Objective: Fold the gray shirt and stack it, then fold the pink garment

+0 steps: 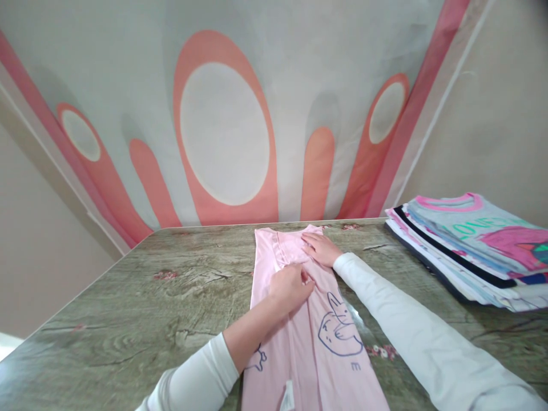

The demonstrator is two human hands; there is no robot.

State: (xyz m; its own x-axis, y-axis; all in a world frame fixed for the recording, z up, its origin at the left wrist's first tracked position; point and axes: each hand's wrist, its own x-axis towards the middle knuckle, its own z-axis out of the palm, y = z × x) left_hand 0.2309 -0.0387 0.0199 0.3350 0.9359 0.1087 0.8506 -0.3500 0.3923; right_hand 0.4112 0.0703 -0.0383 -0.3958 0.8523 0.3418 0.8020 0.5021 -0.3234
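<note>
A pink shirt (pixel 342 377) lies lengthwise on the table in front of me, its sides folded in toward the middle. Blue line drawings, one of a rabbit, show on the folded parts, and a white label (pixel 287 397) sticks up near the bottom of the frame. My left hand (pixel 291 288) rests at the middle of the shirt with its fingers curled into a pinch at the cloth; the fingertips are partly hidden. Farther up, at the right edge, my right hand (pixel 321 249) lies flat on the fabric with fingers stretched out.
On the right stands a stack of folded clothes (pixel 462 257), topped by a grey shirt (pixel 496 228) with pink trim. The wood-patterned table (pixel 128 308) ends at a wall hanging (pixel 291 85) with coral shapes.
</note>
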